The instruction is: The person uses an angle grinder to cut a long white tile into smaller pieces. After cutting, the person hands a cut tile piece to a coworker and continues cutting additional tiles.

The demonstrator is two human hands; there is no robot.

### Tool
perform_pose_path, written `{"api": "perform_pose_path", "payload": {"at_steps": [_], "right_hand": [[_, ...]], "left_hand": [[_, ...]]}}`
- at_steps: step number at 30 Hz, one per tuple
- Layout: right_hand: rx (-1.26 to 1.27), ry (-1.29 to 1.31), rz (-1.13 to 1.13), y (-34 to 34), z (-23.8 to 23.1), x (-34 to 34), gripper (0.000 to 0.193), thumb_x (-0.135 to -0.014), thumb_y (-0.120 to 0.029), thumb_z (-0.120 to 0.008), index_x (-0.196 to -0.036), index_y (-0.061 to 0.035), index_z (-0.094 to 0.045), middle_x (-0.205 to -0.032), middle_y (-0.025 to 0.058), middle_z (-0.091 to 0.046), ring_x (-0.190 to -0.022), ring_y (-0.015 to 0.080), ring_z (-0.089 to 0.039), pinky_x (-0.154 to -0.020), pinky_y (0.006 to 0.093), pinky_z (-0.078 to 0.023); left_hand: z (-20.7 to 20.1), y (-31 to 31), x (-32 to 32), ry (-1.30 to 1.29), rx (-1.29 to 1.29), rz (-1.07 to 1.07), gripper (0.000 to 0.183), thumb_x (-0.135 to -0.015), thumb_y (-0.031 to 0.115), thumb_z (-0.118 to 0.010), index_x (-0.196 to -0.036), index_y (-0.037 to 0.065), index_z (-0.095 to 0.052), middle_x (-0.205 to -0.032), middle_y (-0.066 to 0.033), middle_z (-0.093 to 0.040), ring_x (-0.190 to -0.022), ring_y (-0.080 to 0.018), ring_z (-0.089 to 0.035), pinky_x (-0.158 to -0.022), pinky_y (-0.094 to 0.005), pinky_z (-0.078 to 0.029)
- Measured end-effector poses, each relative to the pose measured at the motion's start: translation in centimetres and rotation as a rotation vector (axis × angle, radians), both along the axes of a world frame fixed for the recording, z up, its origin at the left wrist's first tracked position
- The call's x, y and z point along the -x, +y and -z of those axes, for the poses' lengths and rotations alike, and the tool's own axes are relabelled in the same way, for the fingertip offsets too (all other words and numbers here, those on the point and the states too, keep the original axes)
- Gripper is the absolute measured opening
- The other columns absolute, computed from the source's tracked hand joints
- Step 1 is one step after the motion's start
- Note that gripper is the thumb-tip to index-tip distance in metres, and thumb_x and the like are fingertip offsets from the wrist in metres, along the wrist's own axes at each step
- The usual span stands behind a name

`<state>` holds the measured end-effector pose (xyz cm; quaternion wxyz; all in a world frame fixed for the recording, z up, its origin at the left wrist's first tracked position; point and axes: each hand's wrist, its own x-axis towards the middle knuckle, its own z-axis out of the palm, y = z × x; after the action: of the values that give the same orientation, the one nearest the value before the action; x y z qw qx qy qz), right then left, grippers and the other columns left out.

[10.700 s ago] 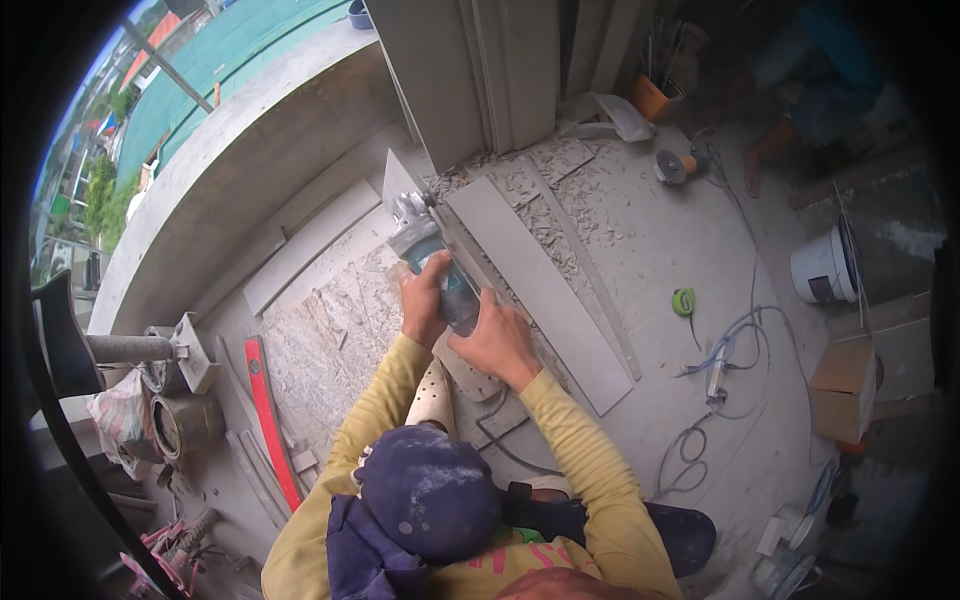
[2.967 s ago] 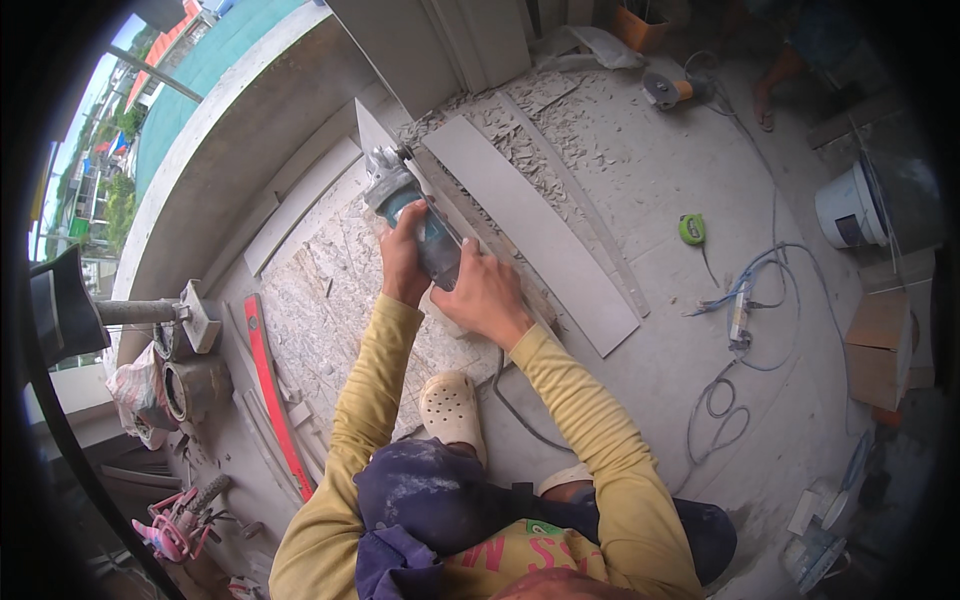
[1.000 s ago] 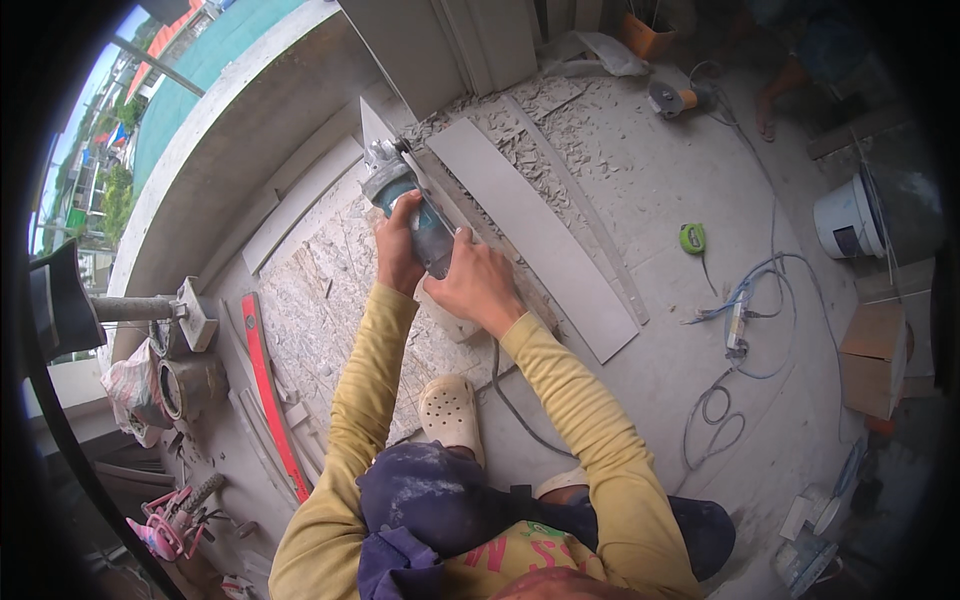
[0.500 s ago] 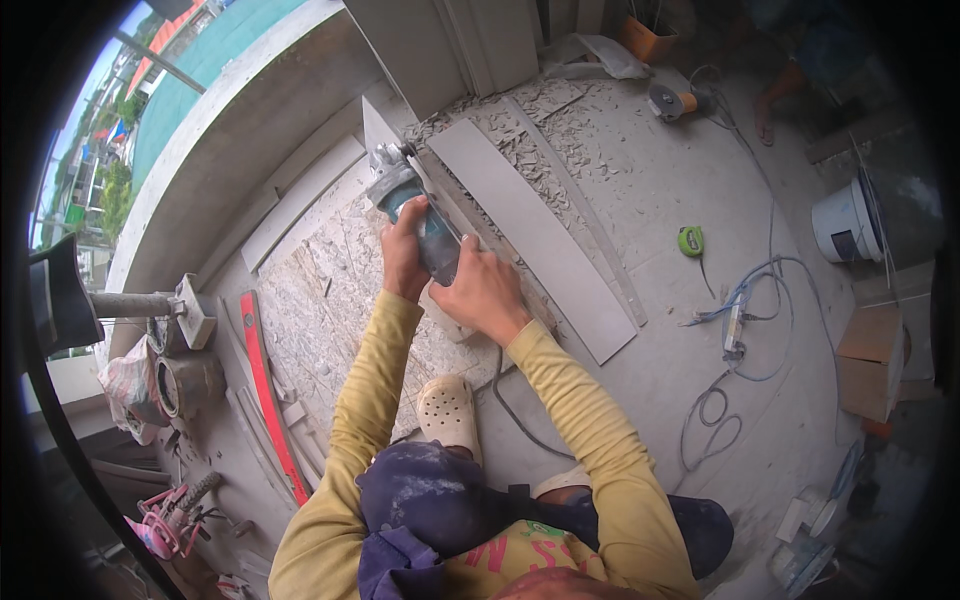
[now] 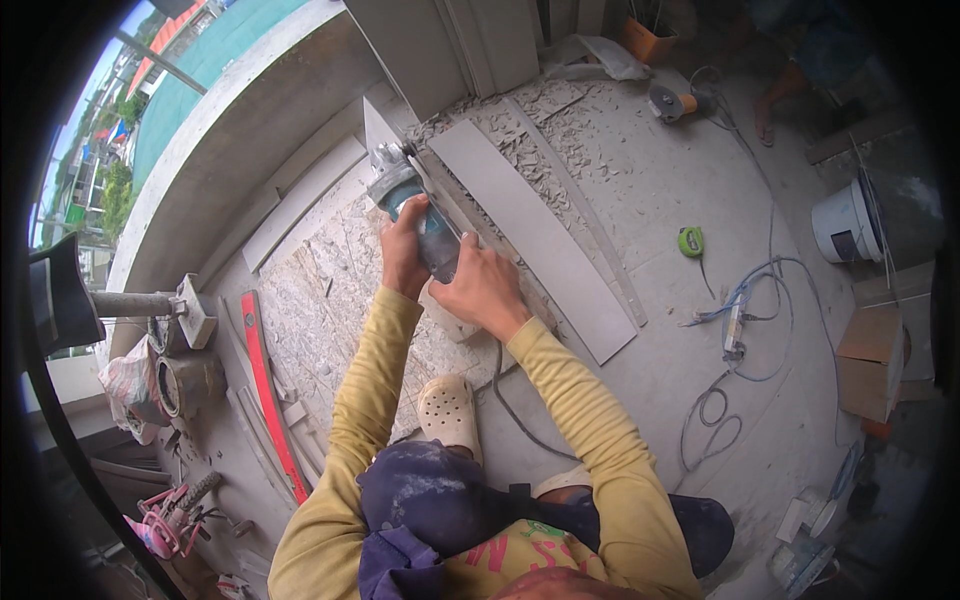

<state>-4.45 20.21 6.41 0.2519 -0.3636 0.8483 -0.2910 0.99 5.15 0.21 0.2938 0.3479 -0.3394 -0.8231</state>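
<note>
Both my hands are wrapped round an angle grinder [image 5: 437, 243] with a dark teal body and a metal gear head. My left hand [image 5: 403, 250] grips it just behind the head, thumb on top. Farther back, my right hand [image 5: 487, 290] holds the rear of the body, and a dark cord trails down behind it. The grinder's head rests over a narrow tile strip [image 5: 378, 135], at its near end. A longer grey tile strip [image 5: 540, 245] lies just to the right. Beneath is a scratched, dusty board [image 5: 330, 290]. The grinder's disc is mostly hidden.
A red spirit level [image 5: 268, 390] lies at left. Tile shards [image 5: 540, 150] litter the floor beyond the strip. To the right are a green tape measure [image 5: 690, 241], a power strip [image 5: 735, 325] with tangled cords, a second grinder [image 5: 672, 103] and a white bucket [image 5: 846, 222]. A person's foot [image 5: 765, 120] shows far right.
Almost nothing differs. The grinder and both hands stay in nearly the same place, and the person's foot at far right has barely shifted.
</note>
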Motion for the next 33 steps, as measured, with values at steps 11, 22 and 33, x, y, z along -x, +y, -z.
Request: {"api": "perform_pose_path", "payload": {"at_steps": [11, 22, 33], "right_hand": [[0.029, -0.003, 0.004, 1.6, 0.5, -0.4, 0.067, -0.079, -0.036, -0.082, -0.123, 0.0090, -0.057, -0.094, 0.0298, -0.077, -0.093, 0.0483, -0.077, -0.086, 0.0551, -0.061], [-0.013, -0.017, 0.001, 2.3, 0.2, -0.6, 0.067, -0.080, -0.036, -0.081, -0.123, 0.0093, -0.057, -0.097, 0.0298, -0.078, -0.094, 0.0481, -0.077, -0.086, 0.0547, -0.061], [0.020, -0.008, 0.009, 1.0, 0.1, -0.3, 0.066, -0.080, -0.035, -0.081, -0.122, 0.0099, -0.057, -0.097, 0.0307, -0.077, -0.095, 0.0476, -0.077, -0.087, 0.0541, -0.062]], "left_hand": [[-0.7, 2.1, -0.5, -0.031, 0.075, 0.016, 0.036, -0.104, 0.024, -0.070, -0.125, -0.004, -0.070, -0.100, -0.0119, -0.076, -0.084, -0.0205, -0.075, -0.077, -0.0340, -0.065], [-0.8, 2.9, -0.7, -0.047, 0.070, 0.026, 0.037, -0.104, 0.026, -0.069, -0.125, -0.004, -0.070, -0.100, -0.0127, -0.075, -0.084, -0.0204, -0.075, -0.076, -0.0339, -0.065], [-0.1, 1.1, -0.5, -0.067, 0.066, 0.021, 0.035, -0.103, 0.024, -0.071, -0.123, -0.005, -0.071, -0.103, -0.0114, -0.076, -0.086, -0.0205, -0.075, -0.079, -0.0342, -0.064]]}}
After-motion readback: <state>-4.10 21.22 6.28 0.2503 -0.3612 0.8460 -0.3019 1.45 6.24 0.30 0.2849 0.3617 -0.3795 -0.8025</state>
